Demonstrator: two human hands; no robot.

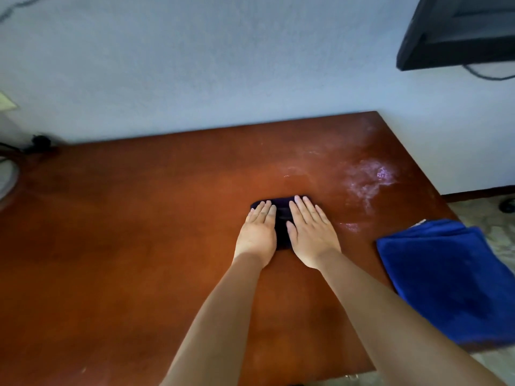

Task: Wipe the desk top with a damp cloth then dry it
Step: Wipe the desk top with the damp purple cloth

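Observation:
A small dark cloth [282, 218] lies flat near the middle of the reddish-brown desk top [125, 232]. My left hand [257, 232] and my right hand [309, 232] press down on it side by side, fingers straight and pointing away from me. The hands cover most of the cloth. Wet streaks [365, 179] shine on the desk to the right of and beyond the hands. A folded blue towel [443, 277] lies at the desk's right edge, apart from my right forearm.
A pale wall runs along the desk's far edge. A black screen [457, 32] with a hanging cable sits at the upper right. A dark plug and cords [39, 142] are at the far left corner. Tiled floor [479, 210] shows past the right edge.

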